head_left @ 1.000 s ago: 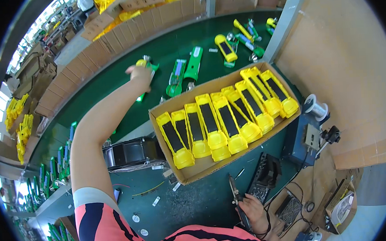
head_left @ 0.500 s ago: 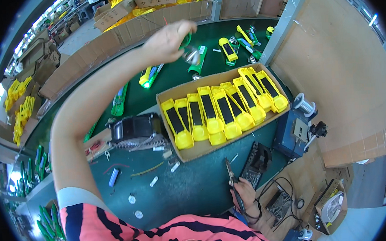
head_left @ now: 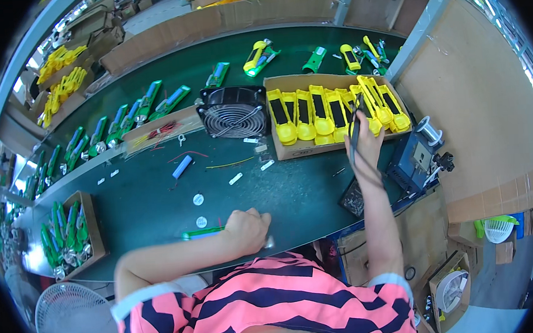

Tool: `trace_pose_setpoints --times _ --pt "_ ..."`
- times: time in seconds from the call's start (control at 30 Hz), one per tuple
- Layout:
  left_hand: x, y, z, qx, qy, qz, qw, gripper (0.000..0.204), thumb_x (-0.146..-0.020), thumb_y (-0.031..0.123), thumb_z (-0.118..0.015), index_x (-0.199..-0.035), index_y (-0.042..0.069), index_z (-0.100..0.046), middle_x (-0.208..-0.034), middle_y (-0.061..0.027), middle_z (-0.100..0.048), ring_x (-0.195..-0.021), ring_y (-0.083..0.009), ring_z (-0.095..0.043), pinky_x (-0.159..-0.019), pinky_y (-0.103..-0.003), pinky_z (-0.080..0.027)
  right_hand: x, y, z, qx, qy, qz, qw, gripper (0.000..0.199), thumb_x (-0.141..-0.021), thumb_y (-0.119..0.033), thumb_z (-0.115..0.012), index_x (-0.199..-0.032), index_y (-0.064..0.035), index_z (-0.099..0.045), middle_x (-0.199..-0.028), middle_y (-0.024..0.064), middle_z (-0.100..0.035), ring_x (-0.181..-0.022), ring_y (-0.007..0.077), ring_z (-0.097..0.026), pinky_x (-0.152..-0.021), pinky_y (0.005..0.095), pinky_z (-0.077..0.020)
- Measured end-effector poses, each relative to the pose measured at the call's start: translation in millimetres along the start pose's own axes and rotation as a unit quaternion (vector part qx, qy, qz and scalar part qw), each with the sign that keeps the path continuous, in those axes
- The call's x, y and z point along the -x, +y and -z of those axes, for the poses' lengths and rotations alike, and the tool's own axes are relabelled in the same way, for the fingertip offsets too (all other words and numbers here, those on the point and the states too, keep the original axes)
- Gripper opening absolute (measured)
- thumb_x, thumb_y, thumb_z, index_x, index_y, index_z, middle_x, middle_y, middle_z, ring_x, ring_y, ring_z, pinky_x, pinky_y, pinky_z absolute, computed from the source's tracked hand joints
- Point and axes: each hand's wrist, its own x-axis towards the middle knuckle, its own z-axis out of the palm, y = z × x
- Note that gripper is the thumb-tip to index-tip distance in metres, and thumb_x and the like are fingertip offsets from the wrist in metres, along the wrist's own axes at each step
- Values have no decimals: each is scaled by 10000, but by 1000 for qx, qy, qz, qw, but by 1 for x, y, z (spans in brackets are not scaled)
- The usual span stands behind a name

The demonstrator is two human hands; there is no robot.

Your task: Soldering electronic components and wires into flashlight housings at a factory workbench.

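My left hand point(head_left: 246, 230) is closed round a green lamp body point(head_left: 204, 233) at the bench's near edge. The hand covers most of it; a green end and a red wire stick out on the left, and a blurred shiny part shows on the right. Over the right part of a cardboard box point(head_left: 302, 149), my right hand point(head_left: 366, 147) grips a dark soldering iron point(head_left: 354, 138), whose cord runs back along the forearm. Yellow lamp housings point(head_left: 321, 114) with black panels fill that box in a row. The iron's tip overlaps them, and contact cannot be made out.
A black fan point(head_left: 234, 116) stands left of the box. At the right are a blue soldering station point(head_left: 408, 169) and a solder wire spool point(head_left: 429, 132). Green lamp bodies point(head_left: 147, 103) line the far strip; more fill a carton point(head_left: 93, 229) at left. A blue cell point(head_left: 182, 167) lies mid-bench.
My left hand has come back from the far strip to the near edge with the green lamp body. My right hand has moved forward with the soldering iron, over the box. The view has shifted.
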Motion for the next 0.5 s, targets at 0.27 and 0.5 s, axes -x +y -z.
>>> trace_pose_setpoints --times 0.27,0.5 --pt "20 7 -49 145 164 -54 974 337 -647 257 -688 -916 102 -556 -1166 -101 -443 -1163 -284 -378 -965 -539 -276 -28 25 -20 93 -44 -13 995 444 -720 -109 -561 -1140 -139 -420 -647 142 -573 -720 305 -598 -955 621 -176" --pt "39 -10 -68 410 392 -31 823 104 -723 91 -610 -821 70 -641 -1090 -116 -536 -1073 -275 -489 -948 -435 -348 14 -6 57 -162 70 -55 983 291 -848 -26 -455 -1139 -9 -443 -1095 85 -561 -1011 223 -532 -875 285 -393"
